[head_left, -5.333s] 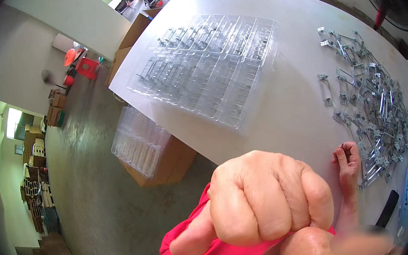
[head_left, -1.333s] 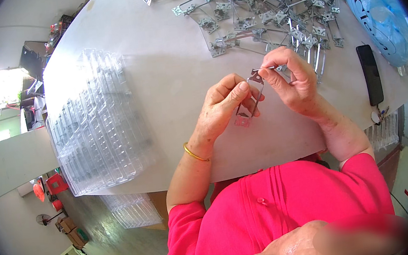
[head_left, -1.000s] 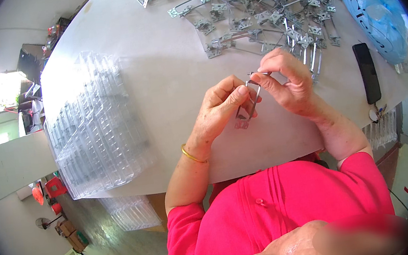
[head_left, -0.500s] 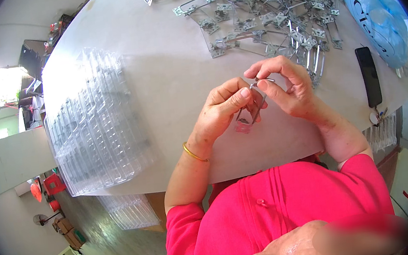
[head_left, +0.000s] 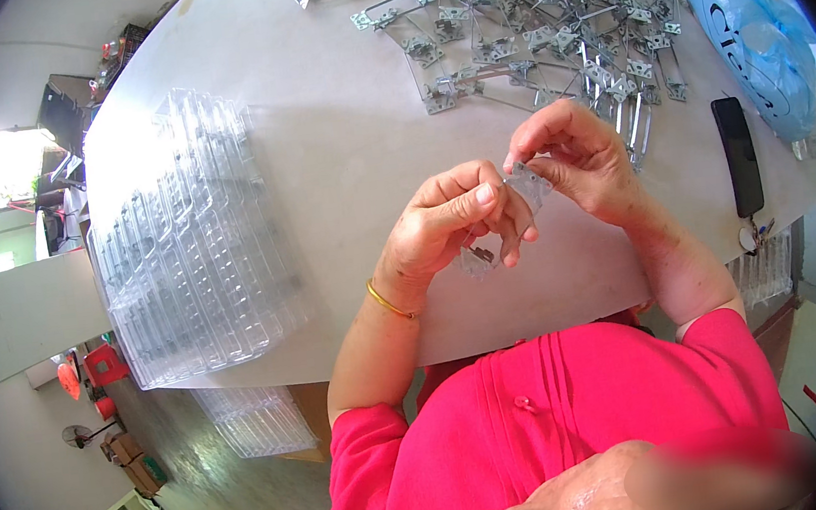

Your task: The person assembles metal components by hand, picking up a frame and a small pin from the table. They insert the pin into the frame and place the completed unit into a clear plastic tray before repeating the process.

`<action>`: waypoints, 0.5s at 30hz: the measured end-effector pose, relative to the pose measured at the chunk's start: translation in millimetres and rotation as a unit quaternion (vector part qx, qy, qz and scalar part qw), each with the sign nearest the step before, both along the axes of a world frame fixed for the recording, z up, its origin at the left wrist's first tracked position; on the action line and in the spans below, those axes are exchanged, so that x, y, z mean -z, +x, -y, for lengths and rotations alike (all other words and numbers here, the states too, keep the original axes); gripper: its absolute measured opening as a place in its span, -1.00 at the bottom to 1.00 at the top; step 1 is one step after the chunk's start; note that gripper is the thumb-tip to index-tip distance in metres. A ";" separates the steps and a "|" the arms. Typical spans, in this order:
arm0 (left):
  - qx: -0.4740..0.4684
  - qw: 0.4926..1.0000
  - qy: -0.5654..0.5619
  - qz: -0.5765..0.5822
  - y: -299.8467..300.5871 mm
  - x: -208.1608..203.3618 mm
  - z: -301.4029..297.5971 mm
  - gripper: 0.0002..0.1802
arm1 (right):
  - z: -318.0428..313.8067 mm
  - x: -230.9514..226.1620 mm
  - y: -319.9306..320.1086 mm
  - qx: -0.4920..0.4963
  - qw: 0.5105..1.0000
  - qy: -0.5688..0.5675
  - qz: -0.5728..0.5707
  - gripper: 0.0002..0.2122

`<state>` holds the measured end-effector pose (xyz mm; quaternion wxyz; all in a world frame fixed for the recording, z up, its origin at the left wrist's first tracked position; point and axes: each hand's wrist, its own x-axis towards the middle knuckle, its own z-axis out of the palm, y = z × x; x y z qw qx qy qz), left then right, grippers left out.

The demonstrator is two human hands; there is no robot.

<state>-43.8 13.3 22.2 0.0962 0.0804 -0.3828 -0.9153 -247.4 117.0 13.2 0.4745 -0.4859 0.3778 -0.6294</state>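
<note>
Both hands meet over the near middle of the table around one small metal bracket (head_left: 528, 184) with flat plates. My left hand (head_left: 453, 211), with a gold bangle at its wrist, is closed around the bracket's lower part; one plate shows below the fingers. Between thumb and fingertips, my right hand (head_left: 579, 161) pinches the upper plate. The fingers hide the bracket's middle. Beyond the hands lies a heap of similar metal brackets (head_left: 560, 41), plates joined by thin bars, tangled together.
Stacked clear plastic trays (head_left: 191, 249) stand on the table (head_left: 339, 92) at the left. At the right lie a black phone (head_left: 739, 155), a small bunch of keys (head_left: 750, 236) and a blue plastic bag (head_left: 751, 40). More clear trays (head_left: 256, 420) sit below the table's near edge.
The bracket has turned between my hands, so its upper plate now faces up. My right fingers have shifted slightly down onto that plate. The left hand has barely moved.
</note>
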 end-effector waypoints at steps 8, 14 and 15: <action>-0.015 0.991 0.048 -0.127 4.9 12.1 5.5 -0.67 | 5.5 -7.5 -0.4 0.038 0.972 -0.046 -0.226 -0.82; -0.111 0.989 -0.006 -0.095 1.5 14.6 10.5 -0.67 | -1.1 -6.6 3.8 0.115 0.986 0.070 -0.093 -0.90; -0.129 0.988 -0.018 -0.080 1.5 14.7 11.3 -0.69 | -2.5 -8.3 3.1 0.122 0.987 0.087 -0.066 -0.91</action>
